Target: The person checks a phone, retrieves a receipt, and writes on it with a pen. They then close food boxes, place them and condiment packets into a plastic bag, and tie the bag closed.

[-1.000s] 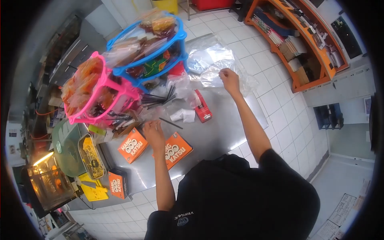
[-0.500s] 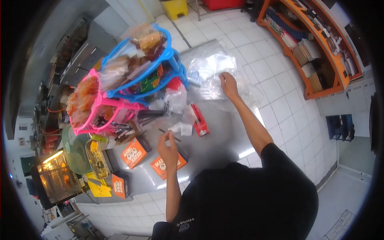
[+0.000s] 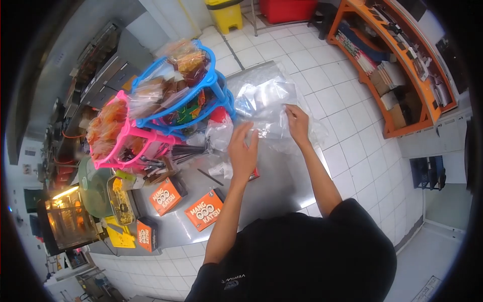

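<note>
A pile of clear plastic bags (image 3: 274,95) lies at the far end of the metal table. My right hand (image 3: 298,125) is at the pile's right side, thumb and forefinger pinched on the edge of a plastic bag. Just left of it, my left hand (image 3: 243,153) reaches over the table with fingers apart and nothing in them. Beneath the left wrist, a red tool (image 3: 255,174) is mostly hidden. A thin black stick (image 3: 210,177) lies on the table near crumpled white plastic (image 3: 221,169).
Orange-and-black boxes (image 3: 204,209) stand near the table's front edge. Blue (image 3: 216,78) and pink (image 3: 121,151) baskets full of packets rise at the left. A metal tray (image 3: 121,201) of yellow food and a knife on a yellow board (image 3: 121,234) lie beyond. An orange shelf (image 3: 387,75) stands at right.
My left hand has left the black stick and moved forward and right, its fingers opening. My right hand has shifted slightly right and back, and now pinches the plastic.
</note>
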`<act>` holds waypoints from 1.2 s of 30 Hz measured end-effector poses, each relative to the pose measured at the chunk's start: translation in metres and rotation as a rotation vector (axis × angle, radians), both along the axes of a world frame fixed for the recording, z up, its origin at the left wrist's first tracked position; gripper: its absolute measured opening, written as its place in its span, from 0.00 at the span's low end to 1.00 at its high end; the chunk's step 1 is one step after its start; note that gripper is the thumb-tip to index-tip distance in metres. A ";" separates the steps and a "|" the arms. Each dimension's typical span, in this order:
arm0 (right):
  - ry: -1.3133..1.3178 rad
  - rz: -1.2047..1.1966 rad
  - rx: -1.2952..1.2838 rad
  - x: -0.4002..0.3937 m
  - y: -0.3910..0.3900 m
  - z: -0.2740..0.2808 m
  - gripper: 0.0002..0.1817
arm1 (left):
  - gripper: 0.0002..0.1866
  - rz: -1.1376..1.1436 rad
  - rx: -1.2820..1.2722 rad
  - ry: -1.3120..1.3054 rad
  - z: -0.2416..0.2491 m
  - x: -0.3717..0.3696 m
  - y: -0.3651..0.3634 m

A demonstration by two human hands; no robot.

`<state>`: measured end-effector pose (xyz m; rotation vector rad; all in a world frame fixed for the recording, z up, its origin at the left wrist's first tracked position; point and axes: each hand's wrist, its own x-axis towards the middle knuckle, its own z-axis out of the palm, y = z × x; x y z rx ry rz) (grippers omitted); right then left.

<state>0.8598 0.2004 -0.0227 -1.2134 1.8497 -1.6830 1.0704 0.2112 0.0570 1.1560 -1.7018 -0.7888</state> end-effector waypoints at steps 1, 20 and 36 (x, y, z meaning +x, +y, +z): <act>-0.117 -0.018 0.029 0.002 0.009 0.020 0.09 | 0.20 0.013 -0.021 -0.007 -0.010 -0.016 -0.018; -0.569 0.071 0.246 0.024 0.202 0.072 0.08 | 0.11 -0.475 0.162 -0.110 -0.014 -0.077 0.108; -0.649 0.427 0.461 0.043 0.225 0.085 0.08 | 0.10 -0.632 0.915 0.375 0.001 0.021 0.105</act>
